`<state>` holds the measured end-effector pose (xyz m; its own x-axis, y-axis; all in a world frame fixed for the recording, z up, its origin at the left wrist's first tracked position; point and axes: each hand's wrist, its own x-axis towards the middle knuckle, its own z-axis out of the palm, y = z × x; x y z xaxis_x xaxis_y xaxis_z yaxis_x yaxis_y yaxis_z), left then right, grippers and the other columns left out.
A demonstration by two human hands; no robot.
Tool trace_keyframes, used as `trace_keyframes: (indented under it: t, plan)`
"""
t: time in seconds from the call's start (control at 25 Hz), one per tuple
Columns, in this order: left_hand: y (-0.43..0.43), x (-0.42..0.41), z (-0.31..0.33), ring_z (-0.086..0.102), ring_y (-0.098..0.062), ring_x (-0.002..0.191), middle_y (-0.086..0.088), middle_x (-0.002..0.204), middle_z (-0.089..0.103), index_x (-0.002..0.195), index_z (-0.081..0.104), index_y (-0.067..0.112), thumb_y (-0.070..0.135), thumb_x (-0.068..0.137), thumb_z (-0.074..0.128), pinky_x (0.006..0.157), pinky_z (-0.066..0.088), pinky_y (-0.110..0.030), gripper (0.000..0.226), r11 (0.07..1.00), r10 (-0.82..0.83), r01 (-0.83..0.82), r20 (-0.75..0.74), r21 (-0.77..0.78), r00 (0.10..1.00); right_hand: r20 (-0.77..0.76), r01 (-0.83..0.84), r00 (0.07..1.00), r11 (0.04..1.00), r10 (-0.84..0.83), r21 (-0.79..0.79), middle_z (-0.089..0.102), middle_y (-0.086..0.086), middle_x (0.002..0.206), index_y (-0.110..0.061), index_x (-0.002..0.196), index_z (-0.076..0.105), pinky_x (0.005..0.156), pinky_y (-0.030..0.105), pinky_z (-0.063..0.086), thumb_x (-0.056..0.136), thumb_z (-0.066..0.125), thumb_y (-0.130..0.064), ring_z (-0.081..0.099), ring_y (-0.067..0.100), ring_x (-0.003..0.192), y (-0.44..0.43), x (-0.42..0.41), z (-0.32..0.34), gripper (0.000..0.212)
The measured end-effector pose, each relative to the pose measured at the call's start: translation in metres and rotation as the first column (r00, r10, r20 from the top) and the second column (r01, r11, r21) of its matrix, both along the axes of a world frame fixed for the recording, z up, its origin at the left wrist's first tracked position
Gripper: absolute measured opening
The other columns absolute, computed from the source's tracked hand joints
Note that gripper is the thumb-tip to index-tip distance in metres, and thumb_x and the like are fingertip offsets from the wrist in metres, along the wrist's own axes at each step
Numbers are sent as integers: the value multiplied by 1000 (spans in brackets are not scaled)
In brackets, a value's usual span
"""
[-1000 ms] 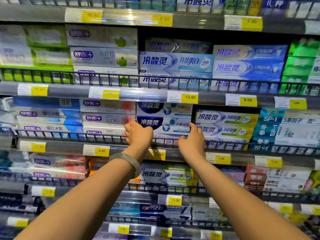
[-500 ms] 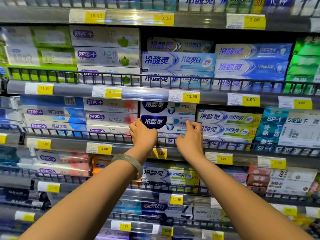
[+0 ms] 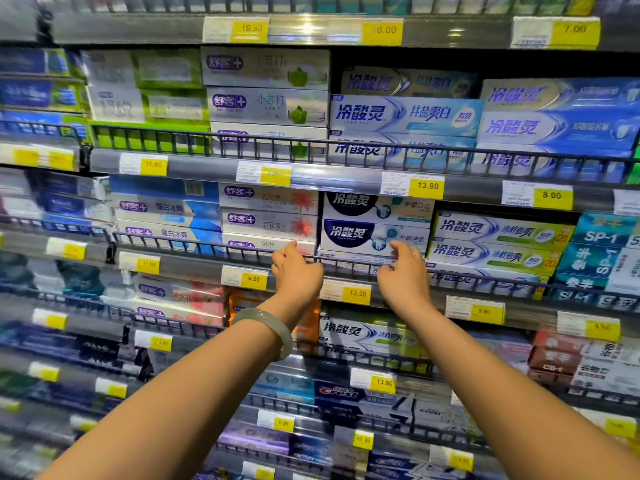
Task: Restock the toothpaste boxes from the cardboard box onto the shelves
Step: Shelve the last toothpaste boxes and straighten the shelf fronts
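On the middle shelf stands a stack of white-and-navy toothpaste boxes [image 3: 375, 233]. The lowest toothpaste box [image 3: 349, 256] lies just behind the wire rail [image 3: 349, 263]. My left hand [image 3: 297, 273] curls at that box's left end, thumb up, fingers over the rail. My right hand [image 3: 403, 277] pinches the same box near its right end. A pale green bangle [image 3: 266, 323] sits on my left wrist. The cardboard box is out of view.
Packed rows of toothpaste fill every shelf: white boxes with red flowers [image 3: 268, 211] to the left, green-and-blue boxes [image 3: 495, 244] to the right. Yellow price tags [image 3: 356, 292] line the shelf edges. Black wire rails front each shelf.
Both hands slid down from the middle of the stack to the lowest box at the rail. The view shifted slightly, so the shelves appear further right.
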<state>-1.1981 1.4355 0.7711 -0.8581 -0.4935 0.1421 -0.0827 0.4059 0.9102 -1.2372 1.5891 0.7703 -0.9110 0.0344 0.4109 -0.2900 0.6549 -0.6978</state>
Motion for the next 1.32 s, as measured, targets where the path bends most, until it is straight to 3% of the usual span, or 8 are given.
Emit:
trace_keyframes:
  t: [0.12,0.2,0.44,0.6,0.8,0.92,1.04,1.32]
  plan:
    - [-51,28,-11,56,-31,104,-15,131,46,140,36,14,13,79,48,88,52,-43,62,998,-9,9,0,64,1000,64,-78,994,993,84,-88,55,6,123,-15,128,50,87,34,44,89,46,-5,54,25,108,-40,18,-7,41]
    - [-86,52,-15,56,-19,79,-10,114,56,134,42,11,8,86,46,65,48,-29,48,993,6,-6,1,120,1000,141,-151,974,970,179,-191,59,4,110,-16,120,55,77,33,46,91,43,-7,58,25,95,-70,30,-12,33]
    - [-163,128,-6,53,-18,69,-11,85,59,90,58,10,12,96,42,56,36,-24,17,978,71,-73,14,195,997,331,-306,761,759,558,-575,60,6,79,-9,101,59,57,26,43,96,48,-12,53,16,62,-152,61,-18,13]
    - [-201,185,-11,55,-9,55,-4,72,59,93,58,10,13,94,50,44,37,-14,9,922,210,-204,16,328,978,394,-409,619,707,680,-577,51,6,62,-9,77,57,44,19,32,94,44,-4,44,14,47,-200,92,-19,22]
    - [-244,245,-29,56,-10,56,-3,69,63,88,60,10,15,93,53,49,35,-19,11,851,351,-344,57,396,934,490,-495,451,666,746,-558,37,-5,32,-17,65,42,33,12,20,95,34,-2,29,4,25,-252,130,-23,34]
    - [-283,282,-35,56,-9,47,-1,59,65,94,60,5,14,92,54,47,33,-21,11,806,424,-398,43,438,905,527,-543,396,654,752,-527,46,-2,40,-14,68,46,38,15,29,96,36,-5,39,7,32,-284,161,-25,31]
    - [-318,314,-30,56,-13,57,-5,71,65,95,61,7,15,94,54,48,37,-21,11,807,445,-409,16,426,895,540,-615,378,640,752,-461,59,4,55,-7,80,60,52,24,39,92,52,-7,52,12,41,-325,180,-28,15]
    - [-471,386,-37,53,-12,57,-8,76,60,107,58,4,12,95,50,42,39,-17,16,834,380,-380,84,400,921,519,-611,371,623,770,-488,58,5,61,-9,74,58,45,19,39,93,51,-9,50,7,36,-495,257,-59,20]
